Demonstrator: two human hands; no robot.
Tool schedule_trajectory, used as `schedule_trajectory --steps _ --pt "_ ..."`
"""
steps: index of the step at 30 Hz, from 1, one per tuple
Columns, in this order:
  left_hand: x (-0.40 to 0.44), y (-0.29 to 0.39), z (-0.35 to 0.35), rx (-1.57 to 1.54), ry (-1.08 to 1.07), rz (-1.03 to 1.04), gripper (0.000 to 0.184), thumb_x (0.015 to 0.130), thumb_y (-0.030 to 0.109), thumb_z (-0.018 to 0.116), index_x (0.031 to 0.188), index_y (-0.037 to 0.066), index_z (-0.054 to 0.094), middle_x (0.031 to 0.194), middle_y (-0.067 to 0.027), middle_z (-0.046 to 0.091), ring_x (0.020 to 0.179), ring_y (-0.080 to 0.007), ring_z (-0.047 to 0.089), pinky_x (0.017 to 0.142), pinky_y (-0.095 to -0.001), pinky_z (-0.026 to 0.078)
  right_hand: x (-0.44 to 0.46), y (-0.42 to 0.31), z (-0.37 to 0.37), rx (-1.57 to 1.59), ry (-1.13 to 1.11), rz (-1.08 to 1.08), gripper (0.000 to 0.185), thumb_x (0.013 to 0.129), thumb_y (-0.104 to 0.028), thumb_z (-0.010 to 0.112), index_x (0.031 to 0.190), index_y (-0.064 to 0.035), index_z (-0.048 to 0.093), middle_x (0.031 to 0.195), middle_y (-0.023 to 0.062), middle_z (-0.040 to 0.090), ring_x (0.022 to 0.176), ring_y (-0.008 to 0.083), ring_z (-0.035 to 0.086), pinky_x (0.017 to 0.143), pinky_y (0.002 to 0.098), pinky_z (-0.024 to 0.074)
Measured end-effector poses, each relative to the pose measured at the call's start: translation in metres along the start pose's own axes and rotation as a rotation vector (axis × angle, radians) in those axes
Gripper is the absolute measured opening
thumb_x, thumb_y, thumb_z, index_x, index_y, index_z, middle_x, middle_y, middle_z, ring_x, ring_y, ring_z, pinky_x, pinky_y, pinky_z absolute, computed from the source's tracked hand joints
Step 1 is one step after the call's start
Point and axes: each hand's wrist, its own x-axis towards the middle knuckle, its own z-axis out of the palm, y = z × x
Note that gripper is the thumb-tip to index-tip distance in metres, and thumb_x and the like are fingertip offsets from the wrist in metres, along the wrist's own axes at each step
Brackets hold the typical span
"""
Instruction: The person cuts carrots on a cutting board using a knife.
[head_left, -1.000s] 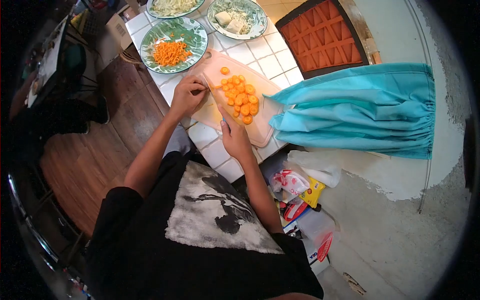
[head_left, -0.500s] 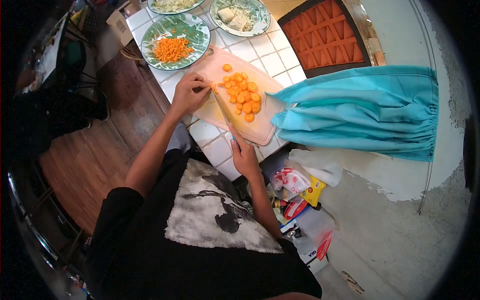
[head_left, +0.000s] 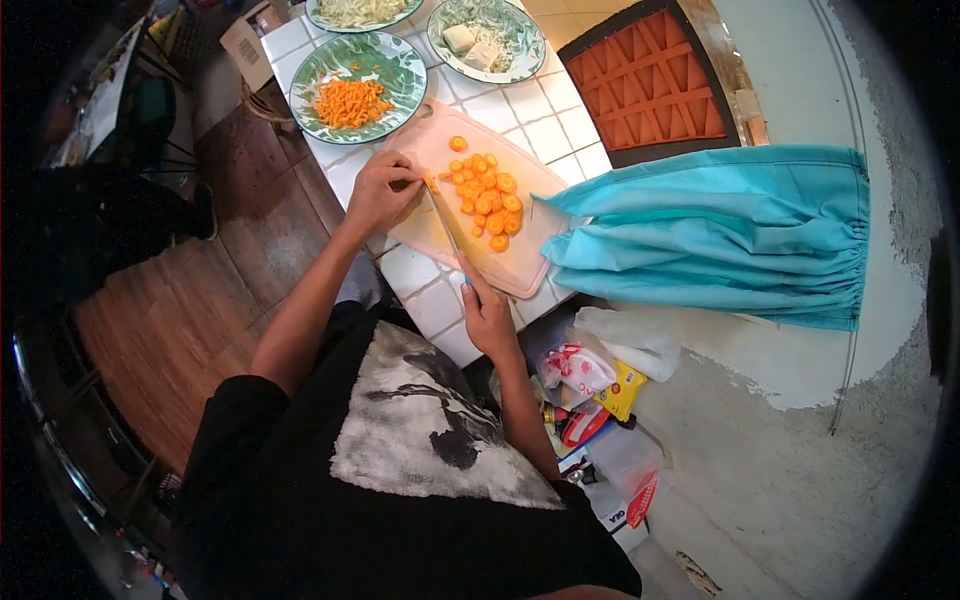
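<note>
In the head view, gripping a knife (head_left: 445,228) in the right hand (head_left: 487,316) and pinching carrot strips (head_left: 432,185) near its tip in the left hand (head_left: 384,192), just beside carrot slices (head_left: 492,203) piled on the pink cutting board (head_left: 517,268) on the tiled bench (head_left: 434,305).

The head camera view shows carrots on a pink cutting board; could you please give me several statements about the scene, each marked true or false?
1. The right hand holds the knife. True.
2. The carrot rounds are heaped in a glass jar. False: they lie on the pink cutting board.
3. The shredded carrot is on a green-and-white plate. True.
4. The left hand is gripping the turquoise cloth. False: it is beside the tip of the knife.
5. The turquoise cloth is right of the cutting board in the picture. True.
</note>
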Motion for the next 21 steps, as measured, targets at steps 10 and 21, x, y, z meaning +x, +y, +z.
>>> schedule_trajectory --steps 10,21 --pt "0.001 0.001 -0.001 -0.012 -0.006 -0.018 0.014 0.078 0.005 0.080 0.090 0.000 0.077 0.092 -0.0079 0.068 0.093 -0.0258 0.064 0.082 -0.0342 0.053 0.002 -0.005 -0.001 -0.090 0.027 -0.077 0.050 0.104 -0.012 0.049 0.153 -0.0194 0.047 0.122 0.0332 0.064 0.121 0.0484 0.058 0.099 0.0514 0.0489" --pt "0.002 -0.001 -0.001 -0.017 0.001 -0.012 0.011 0.078 0.008 0.078 0.088 0.003 0.078 0.090 -0.0087 0.066 0.091 -0.0270 0.064 0.082 -0.0357 0.052 0.008 -0.035 -0.003 -0.101 0.010 0.063 0.047 0.105 -0.013 0.048 0.152 -0.0169 0.048 0.126 0.0316 0.063 0.121 0.0449 0.061 0.103 0.0447 0.0467"
